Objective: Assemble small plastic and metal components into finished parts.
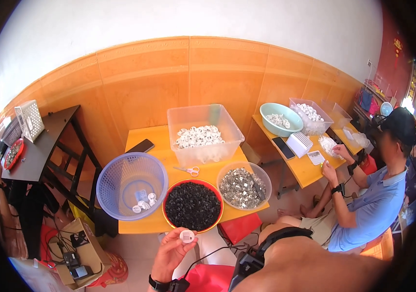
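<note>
Just in front of the table's near edge, my left hand (173,247) is closed, holding up a small round white plastic piece (187,236) between thumb and fingers. Small details show on its face but are too tiny to name. Beyond it stands a red-rimmed bowl of small black parts (193,205). To its right is a clear bowl of small metal parts (240,189); to its left, a blue-purple perforated basket (132,192) holds a few white round pieces (144,203). My right forearm (325,258) fills the lower right, with a black strap around the wrist; its fingers are hidden.
A clear bin (205,155) of white rings stands behind the bowls, near scissors (189,171) and a phone (140,146). A co-worker in blue (371,194) sits at another table on the right. Left are a dark table (47,146) and a cardboard box (79,253).
</note>
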{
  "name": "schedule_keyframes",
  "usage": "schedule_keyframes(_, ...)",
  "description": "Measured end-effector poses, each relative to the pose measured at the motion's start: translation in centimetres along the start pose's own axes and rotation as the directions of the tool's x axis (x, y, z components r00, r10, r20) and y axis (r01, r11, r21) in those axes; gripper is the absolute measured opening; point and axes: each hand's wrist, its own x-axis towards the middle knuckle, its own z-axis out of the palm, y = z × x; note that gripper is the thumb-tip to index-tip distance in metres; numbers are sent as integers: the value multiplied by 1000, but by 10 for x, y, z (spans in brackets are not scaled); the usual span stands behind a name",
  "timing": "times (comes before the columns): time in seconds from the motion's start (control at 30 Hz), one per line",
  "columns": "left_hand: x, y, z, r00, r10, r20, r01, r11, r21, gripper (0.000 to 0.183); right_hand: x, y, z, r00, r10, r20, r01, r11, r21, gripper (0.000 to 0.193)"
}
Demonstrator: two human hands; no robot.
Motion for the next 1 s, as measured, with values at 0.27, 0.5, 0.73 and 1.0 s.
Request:
schedule_keyframes(0.27,-2,-1,1,998,-28,49,28,1000,6,32,0,-12,-4,999,19,42,-18,1000,-20,6)
schedule_keyframes(0.5,1,1,8,998,-4,70,1,999,48,41,1,-16,-9,996,37,81,-36,999,-21,6)
schedule_keyframes(0.73,-5,2,7,1000,11,24,-14,994,111,39,2,-19,-10,992,49,119,-46,998,-31,6)
schedule_keyframes(1.0,-7,3,13,999,40,34,-46,984,170,39,0,-26,-3,987,63,150,-58,998,-37,7)
